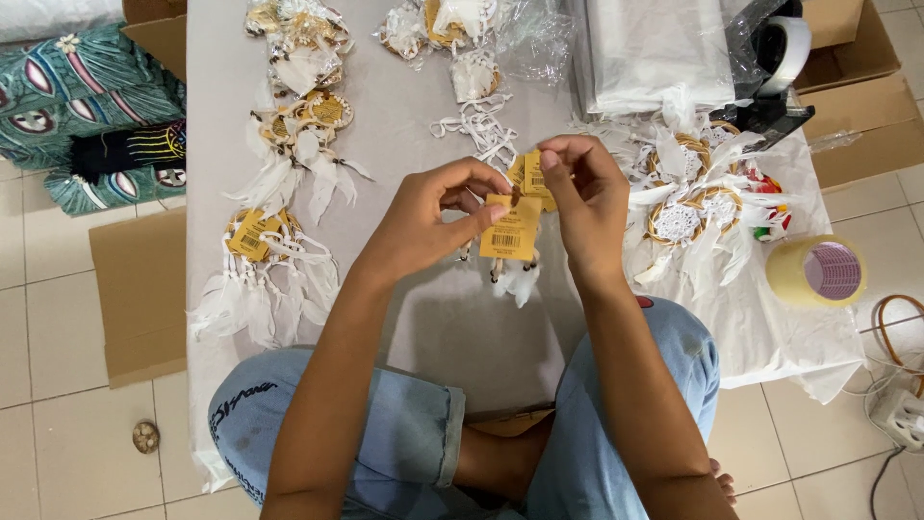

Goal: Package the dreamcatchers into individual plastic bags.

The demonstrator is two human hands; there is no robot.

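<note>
While pinched on flat yellow card tags (511, 229), both hands: left hand (433, 217), right hand (582, 188), feathers (518, 281) beneath.

The left hand (433, 217) pinches a yellow barcode tag (510, 231), and the right hand (577, 188) pinches a second yellow tag (531, 178) just above it. White feathers (518, 281) dangle beneath. Feathered dreamcatchers (693, 197) lie on the grey cloth (404, 135) beside a tape roll (818, 272).
</note>
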